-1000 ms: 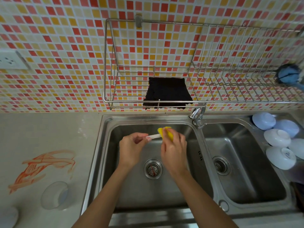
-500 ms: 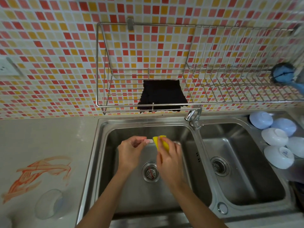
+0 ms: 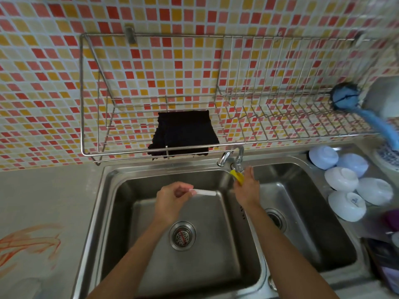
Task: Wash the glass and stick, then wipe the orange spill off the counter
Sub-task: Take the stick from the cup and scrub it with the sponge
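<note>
Left hand (image 3: 172, 198) pinches the white stick (image 3: 205, 192) over the sink (image 3: 121, 190); right hand (image 3: 246, 188) grips a yellow sponge (image 3: 237, 176) just below the tap (image 3: 232, 158). Stick-washing step; next probably needs water running.

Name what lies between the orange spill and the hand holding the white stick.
In the head view: bare grey counter, then the left basin's steel rim and wall, between the orange spill and left hand with the stick.

We note a white stick (image 3: 204, 192), yellow sponge (image 3: 237, 176), orange spill (image 3: 26, 244), black cloth (image 3: 183, 132), and red-orange-yellow mosaic tiles (image 3: 54, 83).
</note>
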